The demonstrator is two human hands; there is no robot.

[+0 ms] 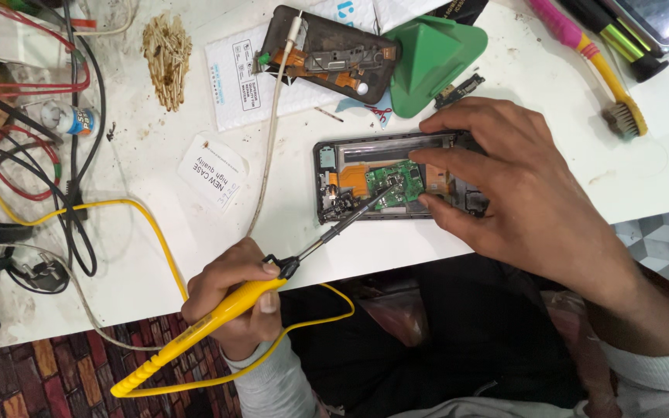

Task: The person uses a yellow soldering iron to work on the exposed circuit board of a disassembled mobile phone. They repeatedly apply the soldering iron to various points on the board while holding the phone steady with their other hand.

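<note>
At the lower left of the frame, the left hand (230,302) has its fingers (269,300) curled tight around the yellow plastic handle of a soldering iron (218,319). The iron's yellow cord (156,232) loops over the white worktop (195,232) and under the hand. Its dark metal shaft slants up and right, and the tip touches the small green circuit board (396,184).

That board sits inside an opened black phone frame (350,182), lying flat at the middle of the picture near the worktop's front edge. The frame also holds orange flex ribbon and small metal parts, too fine to make out. The right hand (520,186) covers the frame's right end, hiding it. Its fingers (447,159) are spread slightly and press down on the board and the frame's rim.

Farther back, at upper centre, a second opened dark phone shell (327,50) lies on a white padded envelope (234,85), with orange ribbon and a white cable inside. Just beside it is a green plastic triangular pick (427,58). A brush with a pink and yellow handle (598,66) lies at upper right. At upper left, a pile of wooden sticks (166,58) sits beside tangled red and black wires (32,139), partly cut off by the edge.
</note>
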